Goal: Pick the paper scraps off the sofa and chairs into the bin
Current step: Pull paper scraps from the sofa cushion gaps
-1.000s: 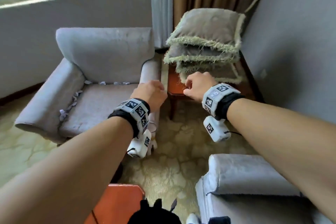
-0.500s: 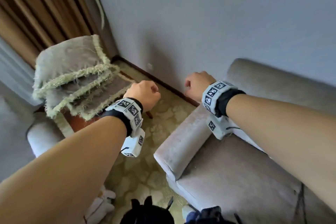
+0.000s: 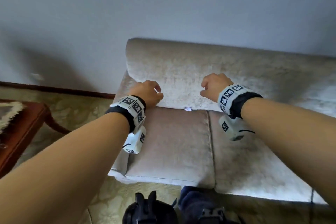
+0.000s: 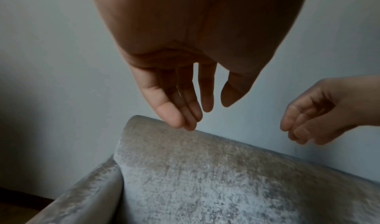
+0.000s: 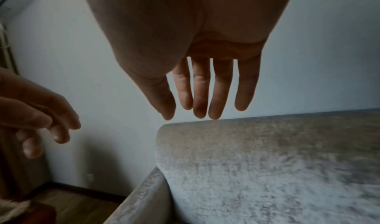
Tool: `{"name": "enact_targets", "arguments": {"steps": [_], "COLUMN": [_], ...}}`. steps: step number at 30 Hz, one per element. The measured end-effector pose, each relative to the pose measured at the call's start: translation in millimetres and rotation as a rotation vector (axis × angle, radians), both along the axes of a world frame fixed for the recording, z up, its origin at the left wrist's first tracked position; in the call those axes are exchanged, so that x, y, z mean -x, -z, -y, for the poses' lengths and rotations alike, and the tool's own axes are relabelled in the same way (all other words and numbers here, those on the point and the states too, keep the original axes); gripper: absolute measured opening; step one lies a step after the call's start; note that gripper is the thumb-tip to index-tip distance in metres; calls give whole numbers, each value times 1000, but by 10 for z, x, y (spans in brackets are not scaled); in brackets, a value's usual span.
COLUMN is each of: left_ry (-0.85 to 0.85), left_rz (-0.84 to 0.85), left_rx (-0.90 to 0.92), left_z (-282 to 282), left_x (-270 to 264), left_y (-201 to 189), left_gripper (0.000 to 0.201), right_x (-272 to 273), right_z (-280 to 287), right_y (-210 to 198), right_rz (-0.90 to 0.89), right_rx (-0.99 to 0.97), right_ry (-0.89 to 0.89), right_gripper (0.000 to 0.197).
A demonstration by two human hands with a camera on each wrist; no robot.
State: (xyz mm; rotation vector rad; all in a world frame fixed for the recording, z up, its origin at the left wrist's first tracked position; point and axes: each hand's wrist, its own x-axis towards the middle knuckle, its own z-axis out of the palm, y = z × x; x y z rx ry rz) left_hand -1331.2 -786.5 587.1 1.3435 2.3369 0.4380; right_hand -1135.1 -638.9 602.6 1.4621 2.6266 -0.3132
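A grey-beige sofa (image 3: 174, 143) fills the middle of the head view. One small white paper scrap (image 3: 187, 108) lies in the crease between seat cushion and backrest. My left hand (image 3: 151, 92) hovers above the sofa's left end, left of the scrap. My right hand (image 3: 212, 85) hovers to the scrap's upper right. Both hold nothing. In the left wrist view the left hand (image 4: 197, 110) hangs with relaxed fingers over the backrest (image 4: 205, 170). The right wrist view shows the right hand (image 5: 203, 107) with straight, spread fingers. No bin is in view.
A wooden side table (image 3: 20, 132) with a fringed cushion (image 3: 9, 112) stands at the left. Patterned carpet (image 3: 76, 114) lies between table and sofa. The grey wall (image 3: 163, 5) is behind the sofa. Dark gear (image 3: 149, 209) hangs at the bottom edge.
The view has swung right, from the armchair with scraps and the cushion stack to the sofa. Both hands went from loose fists to relaxed, open fingers above the sofa.
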Motion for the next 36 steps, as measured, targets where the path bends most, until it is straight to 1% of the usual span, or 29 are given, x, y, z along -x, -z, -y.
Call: {"name": "enact_targets", "arguments": {"steps": [3,8,10,13,18,21,25,27,32,36], "left_ry": [46,82,90,101,59,9,-89,-124,-117,-75], "left_rz": [-6,-24,-9,21,37,78,103,123,178,234], "left_rx": [11,11,22,62,162,234,296,318,401,408], "left_z": [-206,-533,-693,-935,-1317,-1495,-1762,-1896,-2245,-2544], "left_x": [-155,-291,-334,-373,-255,-135,11,35,-16,-106], "left_y": [-27,-29,33,199,578,825,1155,1351,1959,2449], "left_gripper": [21,22,22,19,10,11,9,8,10,14], "right_x": [-340,-746,-840,-869,-662,-553,-498,-472,-438,-404], "right_z": [-119,-361,-492,-754,-1248,-1500,-1854,-1981,-2099,-2201], "right_y": [46,206,307,539,1095,1478,1984,2187,2637,3037], "right_rz": [-20,4,13,24,-16,-28,3,32,27,47], "right_rx": [-1,49,78,121,248,324,420,428,476,466], "right_ry": [56,124,158,154,110,88,117,117,134,163], "right_gripper": [29,33,34,36,35,32,30,27,23,23]}}
